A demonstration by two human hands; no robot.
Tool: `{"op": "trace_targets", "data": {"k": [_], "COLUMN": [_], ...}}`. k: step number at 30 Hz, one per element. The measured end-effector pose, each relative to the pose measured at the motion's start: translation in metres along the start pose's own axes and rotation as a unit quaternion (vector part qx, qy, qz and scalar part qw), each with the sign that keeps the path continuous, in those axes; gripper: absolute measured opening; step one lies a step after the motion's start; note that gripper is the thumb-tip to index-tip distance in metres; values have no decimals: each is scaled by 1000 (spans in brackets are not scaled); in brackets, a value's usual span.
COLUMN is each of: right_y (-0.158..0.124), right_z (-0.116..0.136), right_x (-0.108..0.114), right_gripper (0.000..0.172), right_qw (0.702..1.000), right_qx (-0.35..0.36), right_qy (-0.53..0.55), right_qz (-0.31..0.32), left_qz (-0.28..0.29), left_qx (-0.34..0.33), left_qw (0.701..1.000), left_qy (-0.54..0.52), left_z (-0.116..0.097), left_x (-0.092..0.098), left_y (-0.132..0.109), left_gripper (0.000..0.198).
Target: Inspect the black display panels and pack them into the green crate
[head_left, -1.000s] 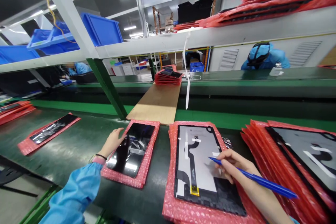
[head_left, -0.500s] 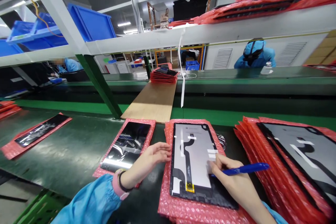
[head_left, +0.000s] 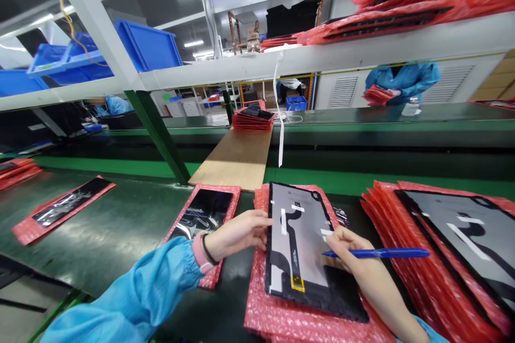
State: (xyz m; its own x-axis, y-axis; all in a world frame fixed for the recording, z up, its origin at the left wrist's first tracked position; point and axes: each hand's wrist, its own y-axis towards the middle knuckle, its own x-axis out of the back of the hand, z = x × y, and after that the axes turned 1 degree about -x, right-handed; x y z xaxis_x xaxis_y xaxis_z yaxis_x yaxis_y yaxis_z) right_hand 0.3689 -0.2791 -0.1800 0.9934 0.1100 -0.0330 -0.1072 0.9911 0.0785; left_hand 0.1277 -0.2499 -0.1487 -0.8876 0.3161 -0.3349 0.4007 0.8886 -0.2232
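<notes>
Panel (head_left: 300,246) lies back-up on red wrap (head_left: 281,316), centre of table (head_left: 100,236). Left hand (head_left: 237,233) grips panel's left edge, lifting it slightly. Right hand (head_left: 348,249) holds blue pen (head_left: 378,253), fingertips on panel's right side. Step: picking panel up. Next move likely needs firm two-sided grip, pen kept clear.

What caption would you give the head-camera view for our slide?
Left hand grips the panel's edge on red bubble wrap; right hand holds a blue pen.
</notes>
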Motion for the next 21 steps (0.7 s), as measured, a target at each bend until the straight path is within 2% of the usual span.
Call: {"op": "trace_targets", "data": {"k": [3,6,10,14,17,19,21], "right_y": [2,3,-2,-4,1,5,8], "right_z": [0,0,0,7,21,31,39], "right_x": [-1,0,6,15,19,19,19], "right_gripper": [41,41,34,18,23,28,31], "right_qw": [999,996,998,986,964,956,959], "right_qx": [-22,-32,23,112,177,204,203], "right_qy": [41,76,60,92,131,121,100], "right_qz": [9,21,22,-83,-150,-170,-173], "left_qz": [11,-4,-30,-45,-57,-58,-64], "left_qx": [1,-24,-82,-153,-258,-316,-345], "left_qw": [1000,1000,996,987,964,946,936], "left_qy": [6,-18,-33,-28,10,35,43], "left_z": [1,6,14,11,1,-6,-13], "left_x": [-17,-29,-33,-34,-34,-35,-36], "left_y": [16,30,36,27,18,12,6], "left_gripper": [21,20,35,47,53,51,48]}}
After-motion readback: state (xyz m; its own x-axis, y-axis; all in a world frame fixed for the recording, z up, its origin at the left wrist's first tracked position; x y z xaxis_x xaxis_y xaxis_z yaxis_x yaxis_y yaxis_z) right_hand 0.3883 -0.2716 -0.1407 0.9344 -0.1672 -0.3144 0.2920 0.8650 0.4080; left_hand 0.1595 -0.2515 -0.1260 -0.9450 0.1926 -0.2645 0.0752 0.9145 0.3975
